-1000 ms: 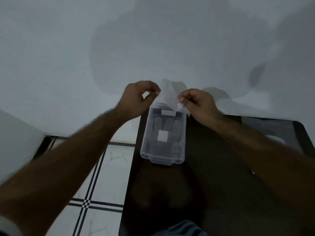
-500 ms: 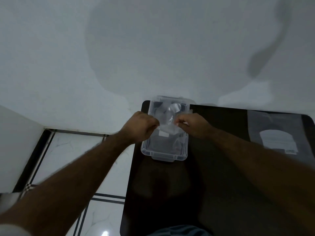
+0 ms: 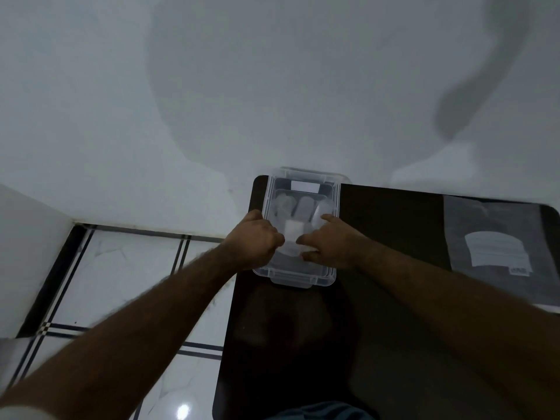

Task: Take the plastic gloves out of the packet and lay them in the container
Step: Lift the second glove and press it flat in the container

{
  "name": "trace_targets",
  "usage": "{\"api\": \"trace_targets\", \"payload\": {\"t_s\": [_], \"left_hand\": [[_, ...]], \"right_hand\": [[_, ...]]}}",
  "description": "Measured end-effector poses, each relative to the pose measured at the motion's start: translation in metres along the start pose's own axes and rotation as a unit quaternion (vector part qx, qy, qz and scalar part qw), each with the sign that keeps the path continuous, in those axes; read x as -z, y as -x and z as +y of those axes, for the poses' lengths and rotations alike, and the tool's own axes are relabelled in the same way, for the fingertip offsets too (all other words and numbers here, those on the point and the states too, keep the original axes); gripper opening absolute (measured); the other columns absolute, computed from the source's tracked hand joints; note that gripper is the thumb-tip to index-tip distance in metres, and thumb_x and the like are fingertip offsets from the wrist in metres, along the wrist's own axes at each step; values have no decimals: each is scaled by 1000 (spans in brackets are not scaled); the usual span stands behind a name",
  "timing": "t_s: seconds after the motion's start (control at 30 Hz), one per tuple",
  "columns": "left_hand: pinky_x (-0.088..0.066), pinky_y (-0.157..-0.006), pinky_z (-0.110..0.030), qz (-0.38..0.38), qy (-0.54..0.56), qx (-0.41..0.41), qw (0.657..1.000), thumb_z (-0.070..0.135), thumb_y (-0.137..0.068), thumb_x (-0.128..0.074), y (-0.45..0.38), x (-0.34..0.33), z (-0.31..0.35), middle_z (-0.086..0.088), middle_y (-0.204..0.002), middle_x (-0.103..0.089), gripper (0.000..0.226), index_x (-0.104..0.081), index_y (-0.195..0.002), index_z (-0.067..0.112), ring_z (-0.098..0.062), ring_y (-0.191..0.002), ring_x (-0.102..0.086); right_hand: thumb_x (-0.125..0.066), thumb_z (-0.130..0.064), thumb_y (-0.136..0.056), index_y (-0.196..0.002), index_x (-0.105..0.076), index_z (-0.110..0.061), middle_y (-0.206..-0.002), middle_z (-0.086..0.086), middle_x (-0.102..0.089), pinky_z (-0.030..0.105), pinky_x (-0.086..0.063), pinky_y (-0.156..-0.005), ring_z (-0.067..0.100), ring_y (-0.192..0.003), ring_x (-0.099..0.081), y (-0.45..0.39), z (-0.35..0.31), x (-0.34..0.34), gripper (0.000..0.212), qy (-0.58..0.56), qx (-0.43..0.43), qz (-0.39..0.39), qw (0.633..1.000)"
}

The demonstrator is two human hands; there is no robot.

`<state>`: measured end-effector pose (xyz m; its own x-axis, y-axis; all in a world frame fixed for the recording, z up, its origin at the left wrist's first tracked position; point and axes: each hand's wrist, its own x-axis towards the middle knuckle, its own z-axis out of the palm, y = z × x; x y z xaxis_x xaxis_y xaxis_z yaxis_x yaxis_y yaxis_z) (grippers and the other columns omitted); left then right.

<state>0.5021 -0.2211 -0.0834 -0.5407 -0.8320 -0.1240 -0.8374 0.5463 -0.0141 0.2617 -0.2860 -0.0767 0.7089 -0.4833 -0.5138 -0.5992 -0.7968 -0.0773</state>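
Note:
A clear plastic container (image 3: 333, 272) stands at the far left corner of the dark table (image 3: 394, 328). Inside it lies a thin see-through plastic glove (image 3: 298, 209), its fingers pointing away from me. My left hand (image 3: 257, 241) and my right hand (image 3: 330, 244) are both low in the container, pinching the near edge of the glove from either side. The packet (image 3: 497, 247), a flat clear bag with a white label, lies at the table's far right.
A white wall rises right behind the table. To the left the table edge drops to a white tiled floor (image 3: 127, 283) with dark lines. A blue cloth (image 3: 321, 412) shows at the bottom edge, close to me.
Both hands have come down from above the container into it, carrying the glove with them; the glove now lies spread inside. The camera has tilted, showing more of the table and the packet.

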Motion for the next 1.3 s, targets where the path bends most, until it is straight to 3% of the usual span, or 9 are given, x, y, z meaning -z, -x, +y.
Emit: {"api": "trace_targets", "payload": {"t_s": [0.13,0.23,0.4,0.57,0.7,0.77,0.87,0.97,1.3], "left_hand": [[-32,-107,-47,-55,-9,-9,998,21,-92,-64,-7,-8,6,4,-79,-74,13,-76,-94,25,-20,-85,-70],[-17,-121,-57,-119,12,-1,993,29,-94,-69,-10,-10,10,3,-103,-78,23,-75,-117,29,-21,-109,-71],[8,-122,-69,-167,36,-38,984,45,-103,-53,-11,-11,2,8,-105,-78,28,-76,-109,30,-17,-123,-67],[17,-122,-69,-172,56,-49,982,55,-106,-44,-8,1,-4,11,-113,-79,44,-80,-108,31,-15,-142,-53],[7,-125,-68,-117,71,-45,990,50,-105,-46,-10,2,-8,14,-113,-78,37,-77,-99,31,-15,-147,-49],[2,-127,-67,-111,54,-38,992,36,-103,-54,-17,2,-5,9,-127,-75,27,-75,-118,31,-20,-148,-48],[1,-129,-64,-190,-7,-30,981,29,-100,-62,-32,5,9,0,-137,-70,37,-67,-137,26,-27,-145,-51],[-3,-126,-66,-242,-51,-33,968,36,-101,-63,-42,-4,18,1,-129,-72,31,-70,-130,27,-27,-134,-58],[-7,-126,-66,-247,-99,-38,963,36,-105,-61,-43,3,18,-6,-123,-74,26,-72,-119,17,-29,-129,-61]], "right_hand": [[-26,-76,-103,-165,-35,-25,-161,9,-53,57,1,-133,25,-153,-44,-4,-7,6,80,31,5,-52,998],[-18,-83,-98,-170,-20,-21,-168,13,-42,61,8,-131,27,-160,-31,-9,-7,7,94,39,-8,-90,995],[-19,-80,-101,-162,-36,-43,-172,-1,-36,68,14,-126,22,-164,-17,-14,-6,16,73,26,-7,-170,985],[-31,-69,-107,-156,-49,-37,-169,-4,-42,64,18,-126,19,-163,-19,-8,0,30,61,1,18,-177,984],[-51,-58,-105,-133,-69,-36,-144,-9,-66,57,9,-130,13,-147,-47,-5,18,38,40,-64,10,-150,987],[-54,-47,-107,-133,-69,-34,-138,-8,-69,55,0,-131,15,-140,-54,-6,26,40,33,-35,9,-93,995],[-57,-34,-107,-140,-65,-30,-143,-2,-65,60,1,-130,22,-145,-50,-11,20,43,34,53,-9,-95,994],[-59,-30,-107,-138,-66,-28,-143,1,-64,64,5,-128,26,-147,-47,-17,4,40,32,109,-15,-144,983],[-64,-38,-103,-130,-67,-20,-136,5,-66,61,-3,-132,26,-142,-52,-23,0,34,33,138,-17,-148,979]]}}
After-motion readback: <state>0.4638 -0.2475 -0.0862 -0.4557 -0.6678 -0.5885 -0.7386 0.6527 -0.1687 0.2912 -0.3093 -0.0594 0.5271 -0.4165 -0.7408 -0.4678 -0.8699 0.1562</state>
